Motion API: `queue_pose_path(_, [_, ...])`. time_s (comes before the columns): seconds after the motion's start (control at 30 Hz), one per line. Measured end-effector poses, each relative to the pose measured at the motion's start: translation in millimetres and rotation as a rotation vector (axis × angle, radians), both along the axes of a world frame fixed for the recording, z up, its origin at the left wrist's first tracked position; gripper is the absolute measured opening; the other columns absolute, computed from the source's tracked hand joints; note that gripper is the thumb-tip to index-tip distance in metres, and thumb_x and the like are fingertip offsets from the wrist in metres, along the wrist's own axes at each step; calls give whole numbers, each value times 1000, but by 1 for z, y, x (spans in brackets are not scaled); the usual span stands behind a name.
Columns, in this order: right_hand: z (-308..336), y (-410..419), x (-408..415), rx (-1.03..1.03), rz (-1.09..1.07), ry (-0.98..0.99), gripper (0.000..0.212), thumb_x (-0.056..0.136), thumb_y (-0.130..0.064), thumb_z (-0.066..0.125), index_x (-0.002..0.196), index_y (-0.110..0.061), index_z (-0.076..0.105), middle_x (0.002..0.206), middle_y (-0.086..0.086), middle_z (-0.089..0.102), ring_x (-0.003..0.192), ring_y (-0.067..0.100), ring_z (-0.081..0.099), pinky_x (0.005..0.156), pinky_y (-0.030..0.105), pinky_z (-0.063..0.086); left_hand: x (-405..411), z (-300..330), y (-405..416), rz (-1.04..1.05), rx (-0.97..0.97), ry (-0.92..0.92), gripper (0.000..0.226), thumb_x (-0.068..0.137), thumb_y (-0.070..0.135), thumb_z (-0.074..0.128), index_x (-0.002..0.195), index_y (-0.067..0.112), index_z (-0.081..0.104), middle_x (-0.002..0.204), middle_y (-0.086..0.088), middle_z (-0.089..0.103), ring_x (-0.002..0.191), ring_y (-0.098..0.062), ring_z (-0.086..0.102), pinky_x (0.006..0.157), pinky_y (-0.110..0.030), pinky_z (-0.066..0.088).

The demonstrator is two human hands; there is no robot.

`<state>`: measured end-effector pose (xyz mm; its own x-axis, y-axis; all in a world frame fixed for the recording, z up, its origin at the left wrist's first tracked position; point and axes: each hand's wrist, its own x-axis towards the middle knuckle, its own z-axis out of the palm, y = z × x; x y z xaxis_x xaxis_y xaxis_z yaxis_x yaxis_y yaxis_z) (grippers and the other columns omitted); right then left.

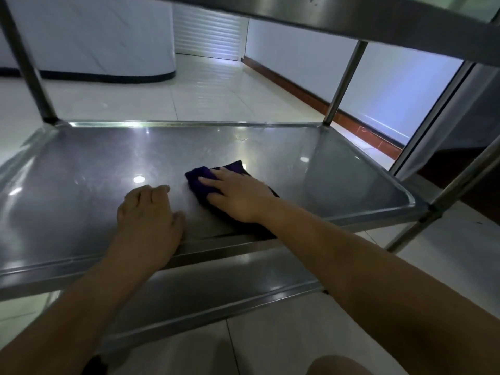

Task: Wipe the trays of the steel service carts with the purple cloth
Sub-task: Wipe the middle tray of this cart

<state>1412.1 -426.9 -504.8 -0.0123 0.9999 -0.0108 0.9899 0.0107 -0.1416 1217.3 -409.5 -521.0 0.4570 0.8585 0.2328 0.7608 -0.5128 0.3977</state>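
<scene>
The middle tray (81, 163) of a steel service cart fills the view, shiny and bare. A dark purple cloth (198, 180) lies flat on it near the front edge, right of centre. My right hand (238, 197) presses down on the cloth with fingers spread, covering most of it. My left hand (150, 212) rests on the tray's front edge beside the cloth, fingers curled, holding nothing. A lower tray (216, 288) shows beneath the front rim.
The upper tray (351, 20) hangs close overhead. Steel posts stand at the corners: back left (27, 66), back right (343, 82), front right (443, 201). White tiled floor (203, 90) lies beyond, with a white wall and red skirting at the right.
</scene>
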Motion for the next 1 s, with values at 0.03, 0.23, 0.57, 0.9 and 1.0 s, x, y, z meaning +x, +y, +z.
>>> queue_pose_path(0.03, [0, -3, 19, 7, -36, 4, 50, 102, -44, 29, 151, -35, 26, 160, -5, 20, 146, 16, 17, 117, 40, 18, -1, -2, 1, -43, 8, 39, 53, 95, 36, 47, 142, 12, 36, 145, -11, 37, 138, -27, 21, 113, -41, 17])
queue_pose_path(0.23, [10, -45, 142, -3, -386, 46, 46, 104, -37, 31, 149, -28, 31, 156, -2, 26, 139, 23, 31, 112, 41, 26, 0, -6, 7, -148, 111, 244, 91, 67, 84, 10, 125, 25, 50, 140, 2, 45, 141, -22, 19, 115, -43, 12])
queue_pose_path(0.57, [11, -61, 159, -59, -588, -80, 48, 104, -35, 32, 150, -24, 27, 160, 4, 15, 146, 29, 14, 112, 48, 26, 8, -9, 6, -117, 49, 158, 68, 67, 77, 22, 102, 27, 51, 123, 5, 47, 133, -18, 25, 111, -36, 19])
queue_pose_path(0.9, [2, 42, -9, -33, -1, -132, 55, 103, -43, 25, 154, -27, 11, 162, 7, 7, 149, 25, 5, 116, 47, 15, 5, -12, 10, -125, 101, 102, 71, 72, 65, 12, 111, 24, 55, 125, 2, 50, 129, -17, 30, 108, -32, 19])
queue_pose_path(1.0, [4, 67, -42, -85, 116, -92, 55, 103, -41, 25, 154, -27, 10, 162, 7, 5, 149, 25, 2, 117, 48, 12, 6, -8, 8, -59, 65, 17, 77, 77, 63, 11, 122, 18, 55, 125, -1, 52, 125, -16, 33, 108, -31, 22])
